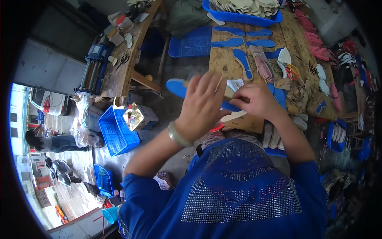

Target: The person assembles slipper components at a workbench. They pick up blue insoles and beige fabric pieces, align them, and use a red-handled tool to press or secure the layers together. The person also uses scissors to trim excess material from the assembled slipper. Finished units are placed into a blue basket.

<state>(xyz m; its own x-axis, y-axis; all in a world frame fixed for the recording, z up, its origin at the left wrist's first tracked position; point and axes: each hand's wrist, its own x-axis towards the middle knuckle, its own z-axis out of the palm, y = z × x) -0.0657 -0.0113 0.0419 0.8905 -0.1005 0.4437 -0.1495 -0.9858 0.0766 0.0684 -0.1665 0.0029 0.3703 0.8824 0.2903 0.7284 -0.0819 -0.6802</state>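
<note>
Over wooden table's (223, 59) near edge, blue insole (176, 87) between hands: left hand (201, 101) across it, fingers loosely together, grip beneath hidden; right hand (256, 99) pinching its end, seemingly for steadiness. More insoles (260, 43) laid out, likely for easy reach.

The left forearm (149, 153) is angling up and inward from a bent elbow, and the left hand (202, 101) is showing its back, its fingers (203, 84) reaching forward nearly straight, the tips slightly blurring, while its thumb (223, 114) is pointing to the right. The right forearm (293, 135) is slanting inward from the other side, its elbow also bending, and the right hand (256, 99) is curling its fingers into a pinch just beside the left.
</note>
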